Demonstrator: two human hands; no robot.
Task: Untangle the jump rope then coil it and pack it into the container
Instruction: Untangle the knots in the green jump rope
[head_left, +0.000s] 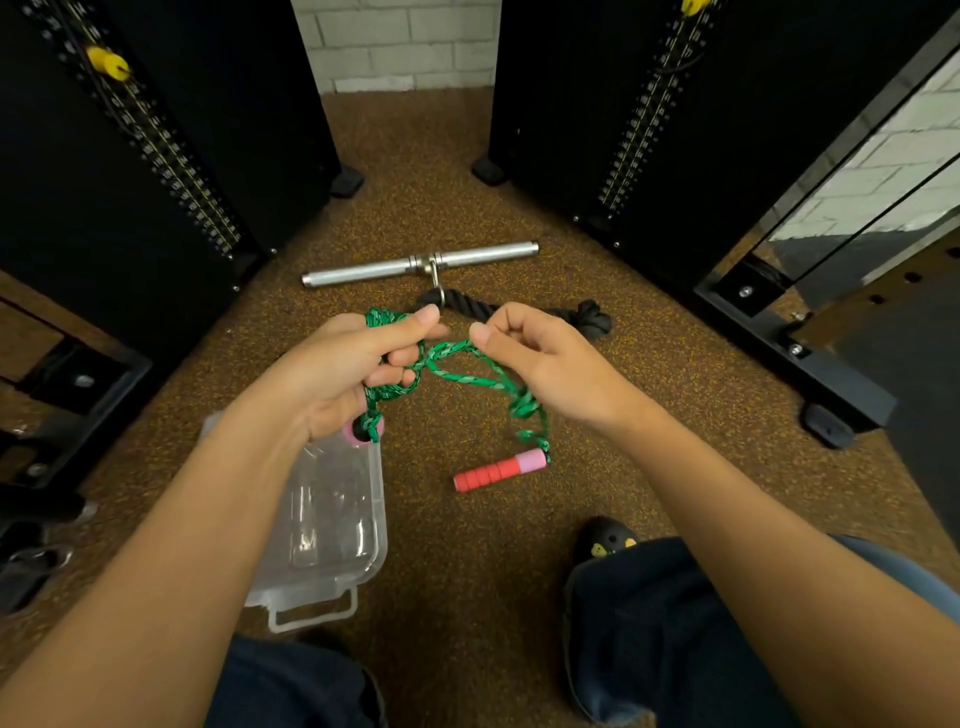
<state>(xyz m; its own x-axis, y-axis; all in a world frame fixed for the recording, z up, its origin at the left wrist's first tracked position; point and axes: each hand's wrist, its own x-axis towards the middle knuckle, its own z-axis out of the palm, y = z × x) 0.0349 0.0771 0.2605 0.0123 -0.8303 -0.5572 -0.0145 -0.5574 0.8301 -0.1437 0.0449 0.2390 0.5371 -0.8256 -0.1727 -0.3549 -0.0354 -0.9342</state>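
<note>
A green braided jump rope stretches between my hands above the floor. My left hand is closed around several loops of it, and one handle's pink end pokes out below that fist. My right hand pinches a strand near the rope's middle. From there the rope hangs down, knotted, to the other handle, red with a pink tip, lying on the floor. A clear plastic container sits open on the floor under my left forearm.
A steel cable-machine bar and a black rope attachment lie on the brown speckled floor ahead. Black weight stacks stand at left and right. My knees and a black shoe are at the bottom.
</note>
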